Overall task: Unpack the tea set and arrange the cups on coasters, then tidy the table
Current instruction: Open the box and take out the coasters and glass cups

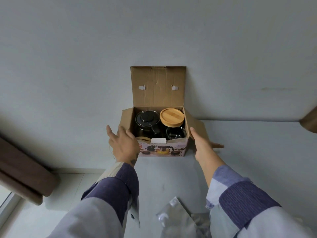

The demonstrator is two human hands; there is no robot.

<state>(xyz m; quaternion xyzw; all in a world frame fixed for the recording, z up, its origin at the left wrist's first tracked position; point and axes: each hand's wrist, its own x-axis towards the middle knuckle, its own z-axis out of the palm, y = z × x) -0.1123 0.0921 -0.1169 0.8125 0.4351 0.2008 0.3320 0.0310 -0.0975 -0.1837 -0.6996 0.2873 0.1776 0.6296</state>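
Unpacking at its start: box (pixel 161 150) at surface's far edge, flaps up, teapot (pixel 146 121) and cups inside; left hand (pixel 122 145) and right hand (pixel 202 145) flanking, grips apart, empty. Next: reaching in, lifting glassware gently.

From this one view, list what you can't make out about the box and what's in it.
- Box: the count of cups; only one glass cup shows, the walls hide the rest.
- Teapot: body in shadow.
- Under the wooden lid: hidden.
- Box print: too small to read.
- Left hand covers the box's left corner.
- Silver bag: cut off by the bottom edge.
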